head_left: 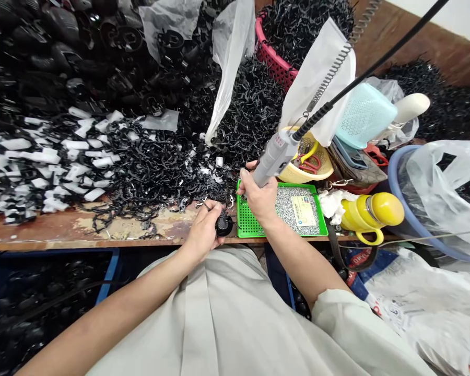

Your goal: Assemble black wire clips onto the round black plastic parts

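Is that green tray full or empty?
The green tray is partly full: tiny grey pieces lie at right, bare perforated green at left.

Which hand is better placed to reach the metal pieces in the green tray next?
Probably the right hand: it holds the grey tool over the green tray, while the left hand grips a black part.

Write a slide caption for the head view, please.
Left hand holds a round black plastic part; right hand grips a grey cylindrical corded tool.

I record my driver (273, 155) grey, my part (224, 225) black, tray (249, 221) green, metal bits (285, 202) speckled silver-grey, flask (388, 209) yellow.
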A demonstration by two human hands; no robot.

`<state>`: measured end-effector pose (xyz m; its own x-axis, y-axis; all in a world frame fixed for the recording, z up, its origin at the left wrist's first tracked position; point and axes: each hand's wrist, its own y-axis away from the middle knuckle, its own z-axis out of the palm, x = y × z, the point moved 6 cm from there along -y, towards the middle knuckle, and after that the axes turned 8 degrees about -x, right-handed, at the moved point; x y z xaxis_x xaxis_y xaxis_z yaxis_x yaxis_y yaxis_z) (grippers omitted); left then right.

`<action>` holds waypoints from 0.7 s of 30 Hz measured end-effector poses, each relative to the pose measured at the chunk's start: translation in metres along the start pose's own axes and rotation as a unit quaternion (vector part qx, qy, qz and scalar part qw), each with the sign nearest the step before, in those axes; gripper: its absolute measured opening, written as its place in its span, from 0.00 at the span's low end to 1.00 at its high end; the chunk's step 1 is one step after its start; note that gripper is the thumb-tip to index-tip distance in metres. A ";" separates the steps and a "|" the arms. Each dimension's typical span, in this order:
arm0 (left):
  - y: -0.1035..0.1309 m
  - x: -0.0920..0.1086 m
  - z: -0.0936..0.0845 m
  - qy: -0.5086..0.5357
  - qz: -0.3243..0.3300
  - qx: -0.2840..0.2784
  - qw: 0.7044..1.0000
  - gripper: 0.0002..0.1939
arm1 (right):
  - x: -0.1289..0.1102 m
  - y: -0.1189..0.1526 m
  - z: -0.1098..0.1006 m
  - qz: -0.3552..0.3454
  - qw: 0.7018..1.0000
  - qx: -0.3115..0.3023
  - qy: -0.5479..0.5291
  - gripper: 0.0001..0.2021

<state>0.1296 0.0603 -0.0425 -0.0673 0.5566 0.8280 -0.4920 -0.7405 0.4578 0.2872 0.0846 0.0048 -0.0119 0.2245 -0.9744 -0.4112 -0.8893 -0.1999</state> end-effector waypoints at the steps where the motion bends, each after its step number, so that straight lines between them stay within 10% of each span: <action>1: 0.000 -0.001 0.000 -0.008 -0.008 -0.004 1.000 0.11 | 0.001 0.000 0.001 0.001 1.000 -0.005 -0.003 0.16; 21: 0.002 0.001 0.000 -0.107 0.022 -0.010 0.994 0.11 | -0.049 0.027 0.021 -0.020 0.991 -0.021 -0.131 0.18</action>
<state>0.1288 0.0593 -0.0408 0.0962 0.4295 0.8979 -0.5101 -0.7534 0.4150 0.2574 0.0575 0.0496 -0.2346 0.3498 -0.9070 -0.3773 -0.8927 -0.2466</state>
